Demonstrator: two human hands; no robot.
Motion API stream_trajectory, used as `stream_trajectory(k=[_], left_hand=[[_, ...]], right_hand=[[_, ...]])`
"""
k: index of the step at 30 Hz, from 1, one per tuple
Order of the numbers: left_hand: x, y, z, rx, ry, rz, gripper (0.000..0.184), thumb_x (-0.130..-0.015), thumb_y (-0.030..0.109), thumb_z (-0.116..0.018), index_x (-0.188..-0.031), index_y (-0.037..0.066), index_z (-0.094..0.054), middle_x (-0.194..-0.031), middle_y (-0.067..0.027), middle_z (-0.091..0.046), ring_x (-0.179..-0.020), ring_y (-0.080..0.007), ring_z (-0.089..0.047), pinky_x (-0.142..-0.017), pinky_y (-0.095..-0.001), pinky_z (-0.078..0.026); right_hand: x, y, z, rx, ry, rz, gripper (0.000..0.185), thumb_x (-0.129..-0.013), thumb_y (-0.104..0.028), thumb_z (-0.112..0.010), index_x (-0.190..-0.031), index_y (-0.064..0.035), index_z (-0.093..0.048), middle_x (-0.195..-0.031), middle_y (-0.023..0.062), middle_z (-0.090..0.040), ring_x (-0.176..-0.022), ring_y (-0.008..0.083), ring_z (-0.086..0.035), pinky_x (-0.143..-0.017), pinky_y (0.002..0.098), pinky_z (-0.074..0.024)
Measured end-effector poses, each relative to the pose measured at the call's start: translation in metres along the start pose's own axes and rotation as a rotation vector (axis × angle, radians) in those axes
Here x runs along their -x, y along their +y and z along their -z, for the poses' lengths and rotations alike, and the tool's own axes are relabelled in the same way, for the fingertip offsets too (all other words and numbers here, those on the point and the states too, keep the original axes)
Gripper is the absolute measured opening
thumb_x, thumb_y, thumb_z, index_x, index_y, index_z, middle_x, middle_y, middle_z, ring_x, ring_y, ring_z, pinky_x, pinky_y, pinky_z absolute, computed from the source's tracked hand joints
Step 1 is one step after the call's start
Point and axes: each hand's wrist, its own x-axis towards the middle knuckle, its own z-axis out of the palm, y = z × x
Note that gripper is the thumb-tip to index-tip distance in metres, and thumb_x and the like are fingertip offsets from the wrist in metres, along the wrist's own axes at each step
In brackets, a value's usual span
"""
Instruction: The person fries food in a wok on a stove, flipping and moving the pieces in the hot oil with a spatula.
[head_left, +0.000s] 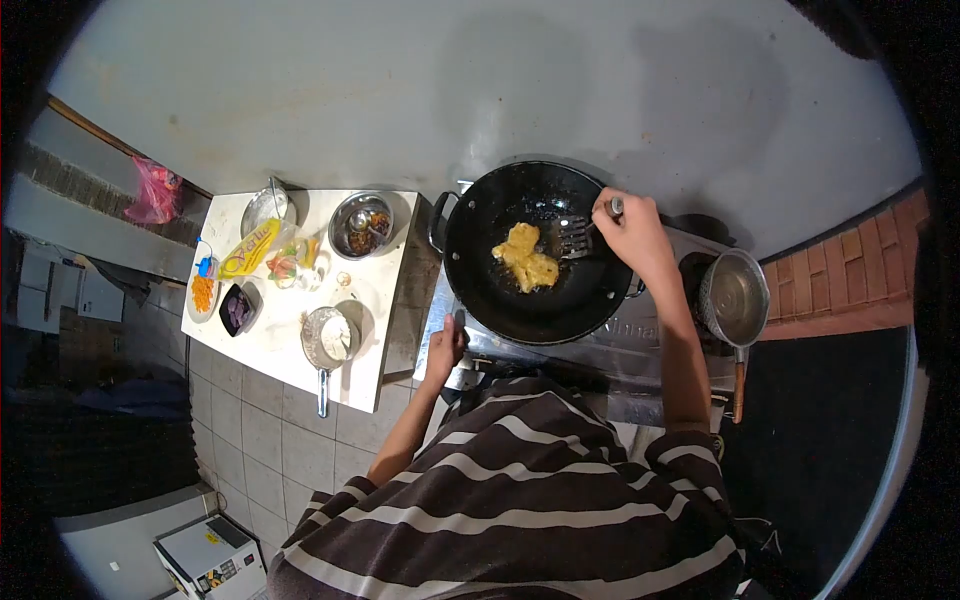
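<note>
Fried batter (525, 260), golden, in two lobes, whether joined or merely touching cannot be told; lying near the middle of a black wok (480, 300), short of the right rim. Handling, as judged: light, soft inside, crisp at the edges, slick with oil and apt to tear; best taken from beneath, at the thicker middle, on a broad blade. Slotted turner (575, 238), its blade just beside the batter's right side; its handle, the safe hold, clamped in the fist of the right hand (634, 235) above the wok's right rim. Left hand (446, 350), well apart from the right, fingers curled, by the left end of the stove (632, 336), near its front edge; whether it grips anything cannot be told. Saucepan (738, 290), at the stove's right end, its wooden handle toward the front edge. On the white table (385, 300): steel bowl (345, 238) with a spoon, near the back right corner; metal pan (318, 345) of white contents, near the front edge; yellow packet (250, 250), toward the left edge.
</note>
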Motion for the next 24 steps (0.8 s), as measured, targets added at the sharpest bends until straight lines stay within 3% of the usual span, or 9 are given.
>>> stream_trajectory(k=[1, 4, 8, 10, 16, 20, 24], left_hand=[[0.001, 0.001, 0.0, -0.001, 0.002, 0.0, 0.068, -0.099, 0.06, -0.03, -0.05, 0.013, -0.038, -0.046, 0.0039, -0.035, -0.04, -0.0074, -0.031, -0.041, -0.0252, -0.022], [0.002, 0.005, -0.002, -0.014, 0.031, 0.004, 0.068, -0.099, 0.059, -0.03, -0.05, 0.013, -0.038, -0.046, 0.0038, -0.035, -0.04, -0.0075, -0.031, -0.041, -0.0254, -0.022], [0.002, 0.002, -0.002, -0.024, 0.051, 0.003, 0.069, -0.099, 0.059, -0.03, -0.049, 0.012, -0.038, -0.046, 0.0035, -0.035, -0.04, -0.0078, -0.031, -0.041, -0.0257, -0.022], [0.002, 0.002, -0.002, -0.008, 0.045, 0.001, 0.069, -0.099, 0.059, -0.03, -0.049, 0.012, -0.038, -0.046, 0.0034, -0.035, -0.04, -0.0079, -0.031, -0.041, -0.0258, -0.022], [0.003, 0.003, -0.003, -0.023, 0.07, 0.024, 0.069, -0.098, 0.06, -0.031, -0.049, 0.012, -0.038, -0.046, 0.0037, -0.035, -0.039, -0.0078, -0.031, -0.041, -0.026, -0.022], [0.0, -0.002, -0.002, -0.004, 0.048, 0.015, 0.069, -0.098, 0.06, -0.031, -0.049, 0.012, -0.037, -0.046, 0.0036, -0.034, -0.039, -0.0077, -0.031, -0.041, -0.0258, -0.022], [-0.001, -0.003, 0.0, 0.002, 0.043, 0.017, 0.069, -0.099, 0.059, -0.031, -0.049, 0.013, -0.037, -0.046, 0.0033, -0.034, -0.039, -0.0079, -0.03, -0.041, -0.0256, -0.022]], right_hand=[[0.001, -0.001, -0.001, -0.035, -0.036, 0.001, 0.014, -0.084, -0.012, -0.057, -0.081, 0.0009, -0.062, -0.052, 0.0063, -0.047, -0.048, 0.008, -0.043, -0.048, 0.0281, -0.0368], [0.003, 0.001, -0.004, -0.178, 0.025, -0.082, 0.012, -0.08, -0.011, -0.058, -0.08, 0.0011, -0.061, -0.053, 0.0091, -0.046, -0.05, 0.0091, -0.042, -0.05, 0.0296, -0.036], [0.006, -0.001, -0.003, -0.032, 0.057, -0.013, 0.012, -0.081, -0.01, -0.058, -0.079, 0.0013, -0.061, -0.052, 0.0077, -0.046, -0.049, 0.0092, -0.043, -0.049, 0.0294, -0.0366], [0.006, 0.0, -0.004, 0.016, 0.035, -0.032, 0.014, -0.08, -0.012, -0.06, -0.079, 0.0018, -0.06, -0.055, 0.0137, -0.049, -0.048, 0.0154, -0.044, -0.052, 0.0312, -0.04], [0.006, -0.002, 0.004, -0.16, 0.038, -0.13, 0.014, -0.08, -0.013, -0.061, -0.08, 0.0016, -0.06, -0.055, 0.0149, -0.048, -0.048, 0.0138, -0.043, -0.052, 0.0322, -0.0395], [0.005, 0.0, -0.001, 0.032, 0.042, -0.032, 0.014, -0.081, -0.012, -0.06, -0.08, 0.0015, -0.06, -0.054, 0.0131, -0.05, -0.048, 0.0138, -0.043, -0.051, 0.0316, -0.039], [0.006, -0.001, -0.002, -0.028, -0.021, -0.05, 0.014, -0.081, -0.011, -0.059, -0.079, 0.0023, -0.059, -0.055, 0.0146, -0.049, -0.047, 0.018, -0.043, -0.052, 0.0332, -0.0398]])
